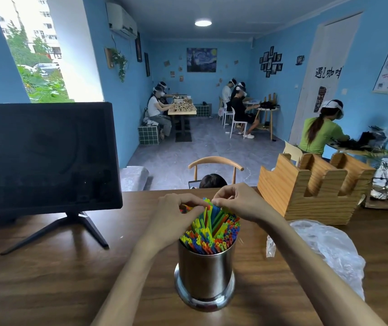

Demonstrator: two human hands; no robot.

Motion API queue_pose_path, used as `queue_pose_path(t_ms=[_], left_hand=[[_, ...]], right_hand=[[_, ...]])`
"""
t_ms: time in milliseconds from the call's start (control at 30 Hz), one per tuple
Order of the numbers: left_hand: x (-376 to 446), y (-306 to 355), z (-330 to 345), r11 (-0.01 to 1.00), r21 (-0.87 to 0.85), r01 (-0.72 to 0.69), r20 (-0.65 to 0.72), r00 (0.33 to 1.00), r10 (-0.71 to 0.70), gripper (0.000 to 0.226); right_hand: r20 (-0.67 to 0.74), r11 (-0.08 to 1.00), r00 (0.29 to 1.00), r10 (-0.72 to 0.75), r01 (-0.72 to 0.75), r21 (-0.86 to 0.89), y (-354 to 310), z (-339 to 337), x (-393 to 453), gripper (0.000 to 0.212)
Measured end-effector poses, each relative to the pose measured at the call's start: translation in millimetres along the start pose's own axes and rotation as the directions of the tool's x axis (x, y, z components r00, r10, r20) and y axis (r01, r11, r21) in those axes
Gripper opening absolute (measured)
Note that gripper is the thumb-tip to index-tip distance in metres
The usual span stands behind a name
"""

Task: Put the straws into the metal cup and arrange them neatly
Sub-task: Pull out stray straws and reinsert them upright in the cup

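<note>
The cup (206, 270) is standing upright just before you, straws (211, 236) rising toward both hands, left (178, 215) and right (237, 203) pinching the tallest tips above it.

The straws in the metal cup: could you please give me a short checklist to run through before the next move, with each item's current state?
1. Metal cup upright on the table: ok.
2. Straws inside the cup: ok.
3. Straw tops level: not ok, several at the back stand higher.
4. Left hand pinching the tall straws: ok.
5. Right hand pinching them too: ok.
6. Loose straws under the plastic bag: cannot tell.
</note>
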State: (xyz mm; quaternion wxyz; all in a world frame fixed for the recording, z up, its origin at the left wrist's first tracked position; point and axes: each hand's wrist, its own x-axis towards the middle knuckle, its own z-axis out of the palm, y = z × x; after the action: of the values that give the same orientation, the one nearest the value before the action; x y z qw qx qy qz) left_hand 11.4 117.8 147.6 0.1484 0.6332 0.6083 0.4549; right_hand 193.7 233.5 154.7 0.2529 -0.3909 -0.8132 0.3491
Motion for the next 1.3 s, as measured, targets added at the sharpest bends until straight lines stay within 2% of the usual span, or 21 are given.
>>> queue_pose_path(t_ms=[167,367,467,633,767,867,1000,1067,1133,1200,1267,1300], left_hand=[[-2.5,-7.5,11.0,0.999,-0.031,-0.003,-0.072,0.997,0.001,0.033],[-3.2,-15.7,14.9,0.998,-0.064,0.001,-0.106,0.994,-0.007,0.032],[-2.7,-15.5,15.3,0.999,-0.046,-0.013,-0.107,0.994,0.008,0.036],[-3.1,-16.6,16.3,0.997,-0.072,-0.012,-0.113,0.994,0.004,0.029],[-5.4,-15.6,17.0,0.985,-0.168,-0.027,-0.124,0.992,0.006,0.022],[-4.9,-14.5,15.3,0.921,-0.390,-0.002,-0.158,0.985,-0.065,0.030],[-3.0,-23.1,14.1,0.856,-0.514,0.054,-0.227,0.954,-0.197,0.039],[-2.5,-28.6,13.6,0.853,-0.516,0.075,-0.294,0.920,-0.258,0.037],[-1.5,-30.9,10.7,0.891,-0.429,0.148,-0.327,0.894,-0.306,0.023],[0.3,-30.6,7.1,0.905,-0.346,0.249,-0.223,0.915,-0.337,0.011],[1.7,-29.9,5.0,0.906,-0.288,0.310,-0.089,0.933,-0.348,0.008],[2.4,-29.1,4.1,0.907,-0.266,0.326,-0.067,0.933,-0.355,0.009]], right_hand=[[0.023,0.999,1.000,-0.001,0.001,-0.033,0.3,-0.6,1.6,0.012],[0.067,0.974,0.993,0.097,-0.109,0.197,8.0,-9.2,4.6,0.010],[0.086,0.976,0.990,0.113,-0.127,0.175,10.1,-9.8,8.2,0.010],[0.118,0.987,0.990,0.080,-0.095,0.127,-2.4,-2.7,11.2,0.014],[0.078,0.994,0.995,0.055,-0.062,0.086,-5.9,1.1,13.2,0.014],[0.040,0.993,0.995,0.087,-0.090,0.076,-5.0,1.1,14.7,0.014],[-0.058,0.996,0.995,0.081,-0.079,0.030,-6.7,0.0,11.5,0.015],[-0.106,0.998,0.993,0.052,-0.049,0.031,-10.8,-2.8,6.6,0.015],[-0.151,0.999,0.988,0.017,-0.012,0.032,-16.7,-6.9,1.4,0.015],[-0.199,0.999,0.980,-0.023,0.033,0.043,-24.4,-10.7,-2.4,0.015],[-0.251,0.992,0.966,-0.067,0.092,0.088,-33.9,-13.5,-5.7,0.015],[-0.266,0.985,0.961,-0.079,0.117,0.130,-38.7,-14.7,-7.9,0.015]])
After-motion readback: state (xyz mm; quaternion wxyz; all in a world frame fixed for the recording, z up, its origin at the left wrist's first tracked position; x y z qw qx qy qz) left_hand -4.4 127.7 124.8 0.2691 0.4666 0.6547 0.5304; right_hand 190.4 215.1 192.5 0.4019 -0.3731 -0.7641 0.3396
